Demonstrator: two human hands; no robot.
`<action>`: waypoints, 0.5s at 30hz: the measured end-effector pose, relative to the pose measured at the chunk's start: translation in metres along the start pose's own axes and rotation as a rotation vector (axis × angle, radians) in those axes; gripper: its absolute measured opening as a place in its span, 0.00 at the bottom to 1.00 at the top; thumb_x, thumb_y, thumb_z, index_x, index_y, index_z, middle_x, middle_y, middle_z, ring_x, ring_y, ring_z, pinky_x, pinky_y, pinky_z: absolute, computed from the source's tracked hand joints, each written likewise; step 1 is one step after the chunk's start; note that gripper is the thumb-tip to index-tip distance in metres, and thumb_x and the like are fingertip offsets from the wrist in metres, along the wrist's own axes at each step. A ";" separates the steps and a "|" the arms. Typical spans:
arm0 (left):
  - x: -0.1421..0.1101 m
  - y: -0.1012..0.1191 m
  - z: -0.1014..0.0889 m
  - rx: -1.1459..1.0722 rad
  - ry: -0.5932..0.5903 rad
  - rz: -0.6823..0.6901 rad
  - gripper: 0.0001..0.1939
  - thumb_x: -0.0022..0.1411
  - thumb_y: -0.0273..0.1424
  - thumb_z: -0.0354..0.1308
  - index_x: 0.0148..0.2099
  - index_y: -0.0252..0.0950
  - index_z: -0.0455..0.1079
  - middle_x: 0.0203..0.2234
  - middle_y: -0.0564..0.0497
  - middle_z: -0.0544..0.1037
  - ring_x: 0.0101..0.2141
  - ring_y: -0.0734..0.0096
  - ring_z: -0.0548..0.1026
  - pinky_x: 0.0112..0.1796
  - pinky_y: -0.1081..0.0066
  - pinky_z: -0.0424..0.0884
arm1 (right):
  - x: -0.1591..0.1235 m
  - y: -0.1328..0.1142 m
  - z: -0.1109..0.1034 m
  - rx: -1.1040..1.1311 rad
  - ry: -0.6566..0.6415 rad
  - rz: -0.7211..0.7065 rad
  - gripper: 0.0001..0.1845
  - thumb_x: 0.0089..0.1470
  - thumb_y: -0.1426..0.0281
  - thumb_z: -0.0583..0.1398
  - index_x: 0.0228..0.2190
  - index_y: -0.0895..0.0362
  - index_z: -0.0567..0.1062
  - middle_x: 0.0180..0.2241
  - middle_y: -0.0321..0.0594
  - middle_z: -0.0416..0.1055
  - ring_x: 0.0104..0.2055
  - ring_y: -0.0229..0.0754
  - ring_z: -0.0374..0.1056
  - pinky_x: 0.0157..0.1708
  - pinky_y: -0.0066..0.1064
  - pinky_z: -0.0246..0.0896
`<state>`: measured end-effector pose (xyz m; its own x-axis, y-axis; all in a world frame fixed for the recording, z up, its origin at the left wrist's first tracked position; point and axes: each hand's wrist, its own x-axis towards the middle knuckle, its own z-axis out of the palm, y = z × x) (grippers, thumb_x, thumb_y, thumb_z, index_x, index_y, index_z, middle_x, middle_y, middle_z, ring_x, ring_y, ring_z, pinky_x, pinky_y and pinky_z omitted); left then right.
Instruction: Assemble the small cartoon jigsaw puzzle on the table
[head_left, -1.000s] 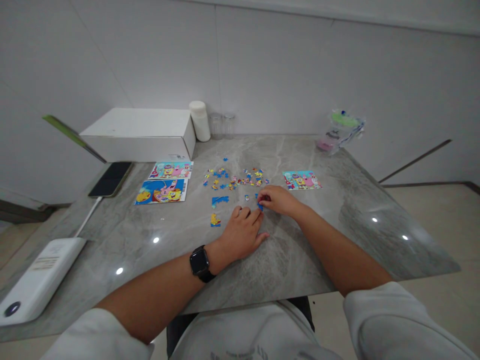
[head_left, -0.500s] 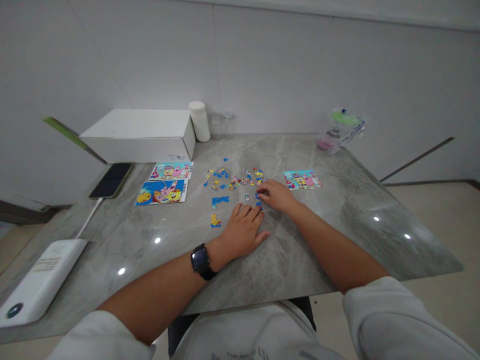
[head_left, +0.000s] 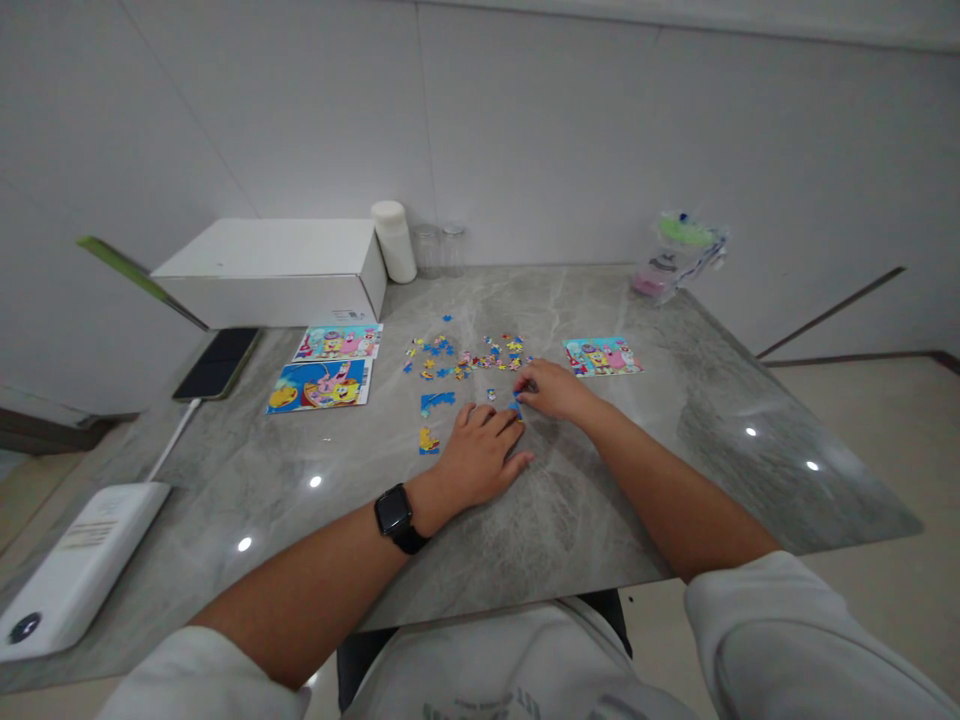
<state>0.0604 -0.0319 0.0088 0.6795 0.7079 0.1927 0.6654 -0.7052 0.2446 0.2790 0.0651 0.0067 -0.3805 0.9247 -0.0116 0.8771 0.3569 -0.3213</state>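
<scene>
Working at blue pieces (head_left: 516, 408), right hand (head_left: 553, 388) slightly nearer far edge of surface (head_left: 570, 530) than second ago; likely adjusting, pinch can't be told. Left hand (head_left: 480, 452) spread, palm down, fingertips beside them. Loose pieces (head_left: 463, 362) farther back.

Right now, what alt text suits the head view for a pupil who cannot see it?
A person's right hand touches a blue jigsaw piece; the left hand rests nearby on a grey marbled table. Loose pieces lie beyond, with picture cards to either side.
</scene>
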 end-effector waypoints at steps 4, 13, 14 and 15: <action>0.001 -0.002 0.000 -0.018 -0.003 0.000 0.24 0.76 0.48 0.53 0.64 0.42 0.74 0.63 0.46 0.76 0.59 0.50 0.70 0.64 0.44 0.57 | 0.000 0.002 -0.003 0.009 -0.039 0.023 0.05 0.55 0.72 0.71 0.37 0.55 0.83 0.41 0.43 0.81 0.46 0.46 0.74 0.46 0.32 0.65; 0.001 -0.002 0.000 -0.030 -0.004 0.000 0.23 0.76 0.47 0.53 0.65 0.43 0.74 0.64 0.45 0.75 0.59 0.50 0.70 0.64 0.44 0.58 | 0.007 0.003 -0.001 0.365 -0.042 0.053 0.03 0.55 0.75 0.67 0.33 0.55 0.79 0.31 0.34 0.78 0.34 0.38 0.72 0.35 0.27 0.63; 0.001 -0.002 -0.001 -0.026 -0.005 0.001 0.23 0.76 0.47 0.53 0.65 0.43 0.73 0.63 0.45 0.75 0.58 0.50 0.70 0.64 0.44 0.58 | 0.007 0.003 0.001 0.369 -0.040 0.047 0.04 0.55 0.75 0.67 0.32 0.55 0.78 0.30 0.33 0.77 0.33 0.38 0.71 0.35 0.26 0.62; 0.001 -0.001 -0.002 -0.020 -0.006 0.002 0.23 0.76 0.47 0.53 0.64 0.42 0.73 0.63 0.45 0.76 0.58 0.50 0.70 0.64 0.44 0.58 | 0.008 0.002 0.002 0.365 -0.040 0.042 0.04 0.54 0.75 0.67 0.32 0.55 0.78 0.30 0.33 0.77 0.33 0.37 0.71 0.35 0.26 0.62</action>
<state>0.0596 -0.0304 0.0102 0.6824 0.7064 0.1877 0.6578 -0.7055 0.2636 0.2773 0.0731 0.0040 -0.3641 0.9290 -0.0665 0.7325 0.2416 -0.6364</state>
